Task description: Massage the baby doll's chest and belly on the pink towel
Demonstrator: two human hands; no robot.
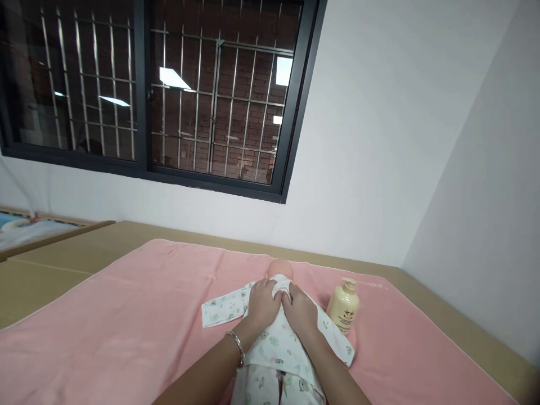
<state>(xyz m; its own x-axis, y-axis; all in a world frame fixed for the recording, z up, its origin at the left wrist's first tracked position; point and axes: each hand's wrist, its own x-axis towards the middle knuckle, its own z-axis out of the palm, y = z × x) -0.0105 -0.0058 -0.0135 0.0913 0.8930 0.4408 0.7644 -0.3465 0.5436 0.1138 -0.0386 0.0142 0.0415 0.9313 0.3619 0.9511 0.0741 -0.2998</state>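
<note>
Left hand point(264, 304), right hand point(301, 312) side by side, backs up, thumbs point(278, 299) close together; forearms point(217, 353) converging.

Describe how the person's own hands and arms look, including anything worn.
The left hand is ungloved, with a rounded, shiny silver-coloured bangle at its wrist. The right hand is ungloved too, with no bangle. No sleeves show on either forearm.

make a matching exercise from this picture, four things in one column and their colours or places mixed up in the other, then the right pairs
1 bottle
2 mat
3 bracelet
4 left hand

A pink
B on the shirt
C yellow
D silver

Pairs: 1-C, 2-A, 3-D, 4-B
</note>
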